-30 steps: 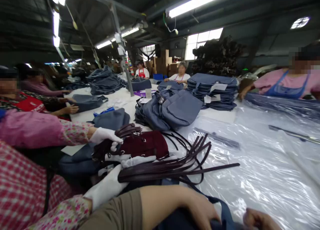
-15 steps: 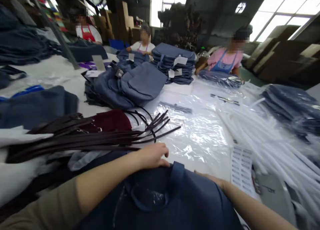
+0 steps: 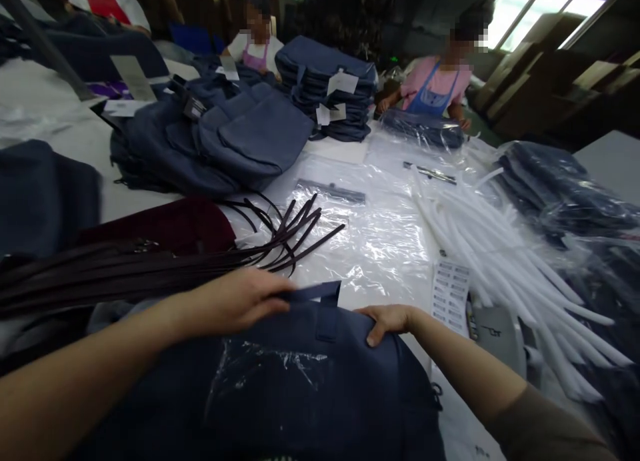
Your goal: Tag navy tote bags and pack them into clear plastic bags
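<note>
A dark navy fabric bag [image 3: 310, 407] fills the bottom of the head view, with a clear plastic patch [image 3: 270, 364] on its facing side. At its top, my left hand [image 3: 245, 299] pinches the bag's flat handle [image 3: 313, 291], which is raised and bent over toward the left. My right hand [image 3: 390, 321] is closed over the bag's top edge, thumb on the near side and fingers mostly hidden behind. Just beyond the bag, on the left, lie a bundle of dark brown straps [image 3: 280, 241] and a maroon piece [image 3: 170, 227].
Clear plastic bags [image 3: 370, 234] lie flat on the white table. White foam tubes [image 3: 500, 247] and a label sheet [image 3: 450, 287] are at the right. Navy backpacks [image 3: 225, 137] and a stack of navy bags [image 3: 325, 81] stand farther back. Several co-workers work across the table.
The handle, which hung over the bag's front, is now lifted in my left hand. My right hand has come over the bag's top edge. The view has tilted down and shifted right.
</note>
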A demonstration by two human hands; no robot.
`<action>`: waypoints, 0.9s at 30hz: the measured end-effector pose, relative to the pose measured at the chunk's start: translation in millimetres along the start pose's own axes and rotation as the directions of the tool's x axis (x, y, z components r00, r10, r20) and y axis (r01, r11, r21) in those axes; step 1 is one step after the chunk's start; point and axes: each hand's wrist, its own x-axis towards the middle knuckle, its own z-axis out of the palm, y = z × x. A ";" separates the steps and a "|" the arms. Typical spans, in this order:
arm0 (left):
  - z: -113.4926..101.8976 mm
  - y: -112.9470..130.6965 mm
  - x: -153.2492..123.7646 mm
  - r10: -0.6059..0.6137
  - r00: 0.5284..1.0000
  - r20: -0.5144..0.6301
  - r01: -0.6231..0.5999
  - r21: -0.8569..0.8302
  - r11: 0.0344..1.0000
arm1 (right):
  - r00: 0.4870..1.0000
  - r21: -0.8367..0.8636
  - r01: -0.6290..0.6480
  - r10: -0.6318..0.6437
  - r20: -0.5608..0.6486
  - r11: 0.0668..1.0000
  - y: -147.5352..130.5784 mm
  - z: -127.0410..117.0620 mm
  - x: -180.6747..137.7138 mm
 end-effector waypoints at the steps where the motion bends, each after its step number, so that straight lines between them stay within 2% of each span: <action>1: -19.2 -0.2 16.2 -0.030 0.996 -0.089 0.026 -0.045 0.999 | 1.000 -0.011 -0.002 0.002 -0.028 1.000 1.2 2.2 -1.3; 2: -35.0 -2.0 34.3 -0.063 0.989 -0.135 0.053 -0.077 0.996 | 0.999 -0.019 -0.007 0.006 -0.051 1.000 2.3 4.4 -3.1; 4: -53.3 -10.0 70.9 -0.129 0.981 -0.142 0.108 -0.149 0.983 | 0.997 -0.029 -0.009 0.007 -0.080 1.000 3.8 8.5 -7.7; 7: -56.6 -22.1 103.5 -0.181 0.980 -0.087 0.154 -0.256 0.954 | 0.994 -0.007 0.012 -0.013 -0.106 1.000 4.8 11.7 -11.2; 8: -56.2 -22.1 103.6 -0.173 0.980 -0.096 0.141 -0.276 0.951 | 0.993 0.008 0.017 -0.016 -0.114 1.000 5.6 11.4 -10.3; 10: -57.6 -12.9 85.8 -0.097 0.990 -0.104 0.068 -0.254 0.965 | 0.991 0.034 0.020 -0.016 -0.129 0.999 8.4 8.3 -4.7; 11: -58.6 -4.4 69.4 -0.047 0.996 -0.077 0.029 -0.219 0.975 | 0.991 0.045 0.015 -0.009 -0.133 0.999 10.4 5.7 -0.5; 13: -54.1 16.1 27.7 0.027 0.997 0.068 -0.018 -0.129 0.991 | 0.990 0.070 -0.013 0.023 -0.141 0.997 14.8 0.1 8.3; 15: -30.8 34.3 -16.4 0.014 0.967 0.254 0.008 -0.084 0.996 | 0.987 0.083 -0.051 0.063 -0.148 0.995 18.6 -3.9 15.1; 17: 14.4 43.3 -52.8 -0.085 0.950 0.302 0.111 -0.069 0.991 | 0.982 0.082 -0.077 0.090 -0.163 0.994 21.1 -4.0 18.0; 19: 69.7 40.0 -75.8 -0.157 0.958 0.239 0.182 -0.087 0.979 | 0.977 0.089 -0.081 0.097 -0.192 0.993 23.0 -0.3 18.1; 21: 116.0 27.1 -86.6 -0.137 0.973 0.185 0.150 -0.060 0.987 | 0.970 0.111 -0.059 0.083 -0.227 0.992 25.4 5.0 17.7; 22: 131.7 19.4 -89.1 -0.121 0.984 0.132 0.128 -0.046 0.991 | 0.969 0.118 -0.042 0.070 -0.238 0.992 26.9 7.3 18.0; 24: 147.6 6.3 -91.8 -0.094 0.995 0.023 0.095 -0.027 0.995 | 0.967 0.108 -0.018 0.045 -0.250 0.994 28.9 10.2 19.4; 27: 150.8 -2.1 -93.1 -0.083 0.993 -0.086 0.081 -0.017 0.997 | 0.962 0.030 -0.030 0.037 -0.270 0.999 24.8 9.7 18.4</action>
